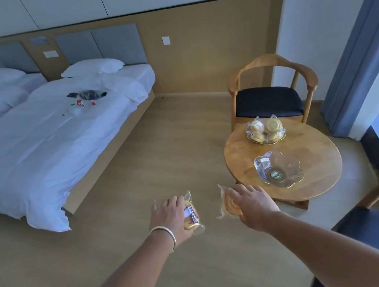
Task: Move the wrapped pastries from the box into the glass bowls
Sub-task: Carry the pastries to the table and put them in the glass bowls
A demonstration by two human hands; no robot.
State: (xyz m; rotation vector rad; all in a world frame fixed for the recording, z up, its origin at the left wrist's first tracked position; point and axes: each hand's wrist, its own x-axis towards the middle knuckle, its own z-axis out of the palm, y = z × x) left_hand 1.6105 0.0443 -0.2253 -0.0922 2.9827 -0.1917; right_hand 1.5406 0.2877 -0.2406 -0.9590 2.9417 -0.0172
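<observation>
Both hands clamped on wrapped pastries: left hand point(170, 217) holds pastry point(191, 215), right hand point(252, 204) holds swirl pastry point(228, 204). Empty bowl point(279, 168) just beyond right hand on table point(315, 148); full bowl point(265, 130) farther. Bed point(42, 146) far left.

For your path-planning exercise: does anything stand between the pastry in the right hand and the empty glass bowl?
Nothing visible does. The right hand holds a wrapped pastry just short of the round table; the empty glass bowl sits uncovered near its edge.
</observation>
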